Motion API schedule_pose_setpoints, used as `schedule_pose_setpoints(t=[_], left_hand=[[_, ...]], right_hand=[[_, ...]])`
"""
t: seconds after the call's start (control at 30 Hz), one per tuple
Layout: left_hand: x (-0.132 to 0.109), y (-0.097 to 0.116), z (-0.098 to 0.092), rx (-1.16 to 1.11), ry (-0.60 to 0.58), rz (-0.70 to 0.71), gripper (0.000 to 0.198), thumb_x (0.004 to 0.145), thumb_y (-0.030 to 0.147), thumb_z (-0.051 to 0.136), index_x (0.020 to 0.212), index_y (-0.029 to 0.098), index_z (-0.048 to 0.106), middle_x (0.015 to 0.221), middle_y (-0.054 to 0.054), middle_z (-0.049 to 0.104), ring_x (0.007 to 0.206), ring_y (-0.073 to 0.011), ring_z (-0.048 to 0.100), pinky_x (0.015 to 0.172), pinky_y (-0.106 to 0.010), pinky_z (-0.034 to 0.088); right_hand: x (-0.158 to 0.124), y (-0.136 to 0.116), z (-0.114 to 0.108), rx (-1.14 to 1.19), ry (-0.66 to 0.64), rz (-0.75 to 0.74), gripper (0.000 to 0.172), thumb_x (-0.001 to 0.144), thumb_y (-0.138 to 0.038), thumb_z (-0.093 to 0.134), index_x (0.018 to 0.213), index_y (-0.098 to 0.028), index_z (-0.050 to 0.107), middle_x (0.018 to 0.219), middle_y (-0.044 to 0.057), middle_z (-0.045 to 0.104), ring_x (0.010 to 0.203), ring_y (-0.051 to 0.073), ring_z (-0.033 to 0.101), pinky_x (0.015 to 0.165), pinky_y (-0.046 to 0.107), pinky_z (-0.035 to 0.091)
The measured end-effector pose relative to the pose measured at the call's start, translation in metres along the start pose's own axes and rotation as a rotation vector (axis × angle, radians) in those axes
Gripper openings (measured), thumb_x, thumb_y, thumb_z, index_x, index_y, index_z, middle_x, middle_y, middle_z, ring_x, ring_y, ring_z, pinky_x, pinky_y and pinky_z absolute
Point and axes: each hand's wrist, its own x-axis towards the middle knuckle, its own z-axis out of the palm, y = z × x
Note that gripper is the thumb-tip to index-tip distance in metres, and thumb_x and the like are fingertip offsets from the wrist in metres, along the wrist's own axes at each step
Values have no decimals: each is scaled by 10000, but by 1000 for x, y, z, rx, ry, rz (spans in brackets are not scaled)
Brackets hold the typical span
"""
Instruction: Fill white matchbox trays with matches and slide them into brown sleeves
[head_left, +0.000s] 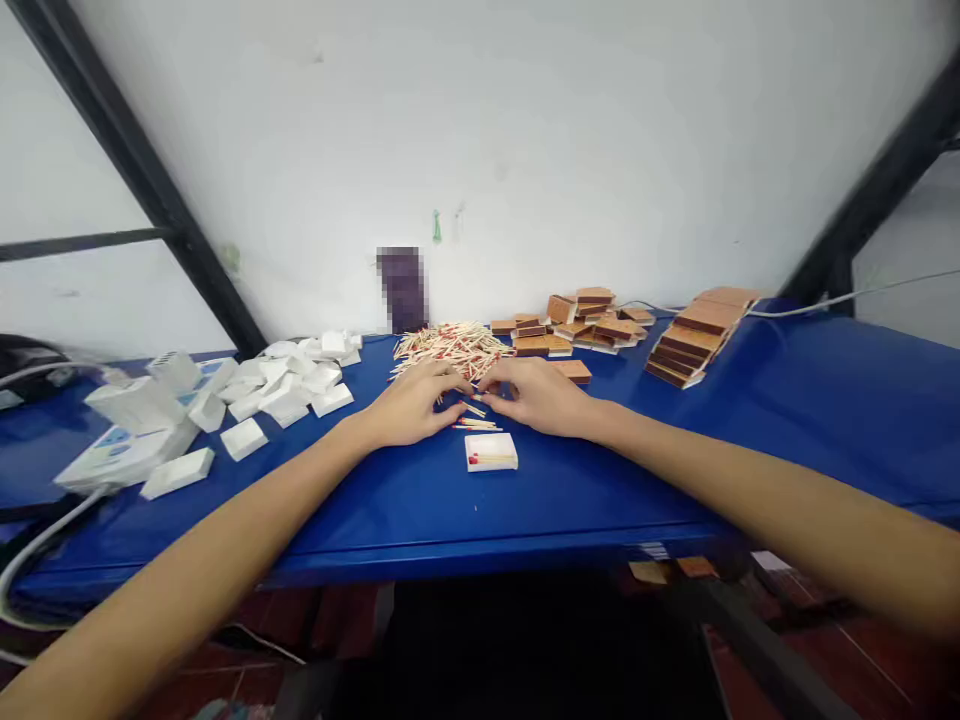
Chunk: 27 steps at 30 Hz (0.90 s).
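A heap of red-tipped matchsticks lies on the blue table, just beyond my hands. At its near edge, my left hand is curved with thumb and index finger apart. Close beside it, my right hand has thumb and index finger nearly together on a matchstick; its other fingers are partly hidden. Between and below the hands lie a few loose matchsticks. Nearer to me sits a white open matchbox tray with a few matchsticks along its near side.
White matchbox trays are piled at the left, beside a larger white box. Brown matchbox sleeves lie in a pile behind my right hand, with a leaning stack farther right. A white wall rises behind the table.
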Motion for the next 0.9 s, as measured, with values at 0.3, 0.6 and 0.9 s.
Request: schedule_pose_setpoints(t=[0.3, 0.6, 0.9], left_hand=[[5, -1, 6, 18, 25, -14, 246, 949, 349, 505, 1031, 206, 689, 1053, -72, 601, 1030, -236, 530, 906, -376, 418], [6, 4, 2, 9, 13, -30, 261, 944, 397, 523, 951, 192, 684, 988, -67, 608, 982, -235, 528, 862, -367, 405], [2, 6, -4, -1, -39, 4, 303, 969, 369, 444, 949, 180, 680, 899, -50, 619, 896, -208, 550, 825, -350, 399]], right_hand=[[1, 0, 2, 28, -46, 0, 161, 869, -158, 571, 917, -196, 720, 863, 21, 737, 716, 144, 607, 657, 260, 392], [0, -7, -5, 109, -70, 5, 182, 897, -201, 552, 949, -184, 726, 831, 17, 728, 683, 131, 596, 657, 264, 392], [0, -6, -11, 168, -168, -51, 290, 878, -445, 651, 983, -182, 712, 877, 29, 703, 753, 148, 582, 676, 269, 401]])
